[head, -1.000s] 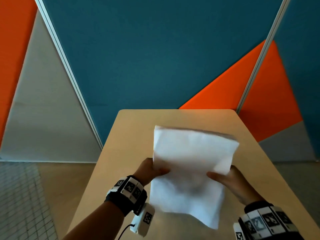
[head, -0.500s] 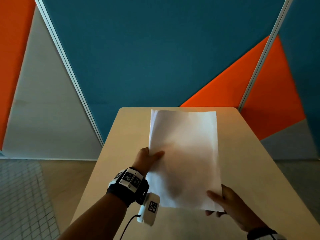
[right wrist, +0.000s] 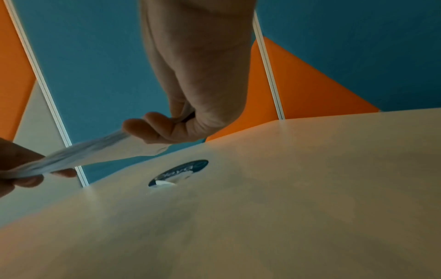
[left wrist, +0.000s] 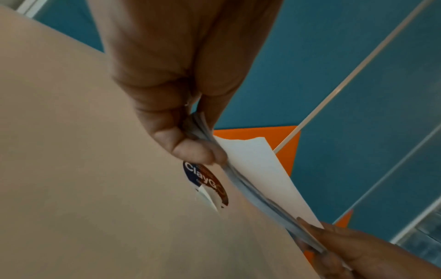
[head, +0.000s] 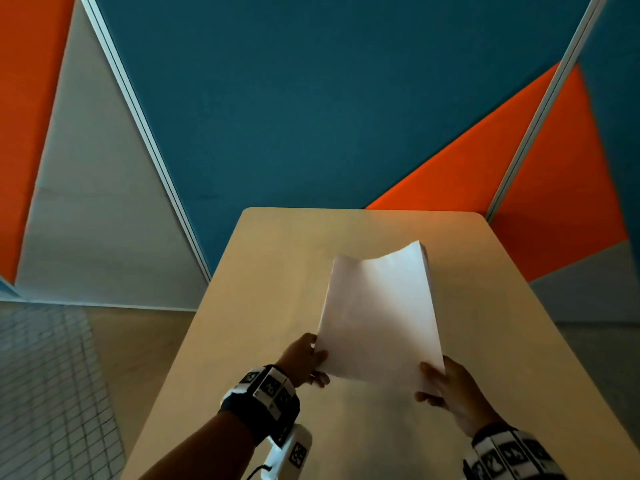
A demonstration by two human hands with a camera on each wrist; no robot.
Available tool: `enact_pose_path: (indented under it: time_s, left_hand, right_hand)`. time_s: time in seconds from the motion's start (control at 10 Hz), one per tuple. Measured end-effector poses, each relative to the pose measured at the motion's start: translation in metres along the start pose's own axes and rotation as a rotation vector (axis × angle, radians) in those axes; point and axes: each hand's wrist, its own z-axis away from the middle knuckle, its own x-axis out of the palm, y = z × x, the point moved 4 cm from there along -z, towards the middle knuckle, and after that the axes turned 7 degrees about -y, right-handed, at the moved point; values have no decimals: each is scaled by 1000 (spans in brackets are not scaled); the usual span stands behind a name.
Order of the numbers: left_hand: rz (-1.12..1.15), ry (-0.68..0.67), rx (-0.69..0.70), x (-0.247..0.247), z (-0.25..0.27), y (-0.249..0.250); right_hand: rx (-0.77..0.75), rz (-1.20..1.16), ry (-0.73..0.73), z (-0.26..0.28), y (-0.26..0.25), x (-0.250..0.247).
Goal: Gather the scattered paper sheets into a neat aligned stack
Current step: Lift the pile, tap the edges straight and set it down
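A stack of white paper sheets (head: 379,313) hangs tilted above the light wooden table (head: 277,271), its far edge curling upward. My left hand (head: 308,362) pinches the stack's near left corner between thumb and fingers. My right hand (head: 440,382) pinches the near right corner. In the left wrist view the paper stack (left wrist: 253,166) shows edge-on, several layers gripped by my left hand (left wrist: 190,139), with the right hand (left wrist: 334,243) at its other end. The right wrist view shows the paper stack (right wrist: 95,151) stretched between my right hand (right wrist: 152,130) and the left hand (right wrist: 19,166).
A round blue and orange sticker (left wrist: 205,181) lies on the table under the paper, also seen as the sticker (right wrist: 179,172) in the right wrist view. Blue, orange and grey wall panels (head: 311,98) stand behind the table's far edge. Tiled floor (head: 45,375) is at the left.
The stack was swung from a crooked hold to upright, then dropped lower and shifted right. My left hand slid from the side edge down to the near left corner.
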Motion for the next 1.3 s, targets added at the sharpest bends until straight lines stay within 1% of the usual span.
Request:
enact_pose_path:
  time_s: [0.2, 0.3, 0.4, 0.6, 0.9, 1.0, 1.1, 1.2, 1.3]
  left_hand:
    - [7, 8, -41, 7, -13, -18]
    - [-46, 34, -35, 8, -21, -28]
    - [-91, 59, -23, 10, -27, -31]
    - [-113, 84, -26, 11, -33, -38]
    - [-176, 112, -17, 9, -38, -45]
    - [-198, 113, -10, 9, -38, -45]
    - [-228, 112, -13, 6, -34, -48]
    - [-285, 168, -2, -4, -31, -52]
    - [-321, 177, -4, -19, -19, -69]
  right_hand:
    - [151, 82, 6, -29, 21, 0]
    - [150, 115, 49, -39, 23, -3]
    - [136, 207, 82, -48, 22, -6]
    - [174, 314, 107, -58, 29, -10]
    - [144, 319, 118, -55, 33, -8]
    - [164, 319, 102, -54, 34, -8]
    - [230, 315, 80, -48, 31, -9]
    - [323, 362, 27, -37, 25, -15]
    - [337, 584, 63, -23, 24, -24]
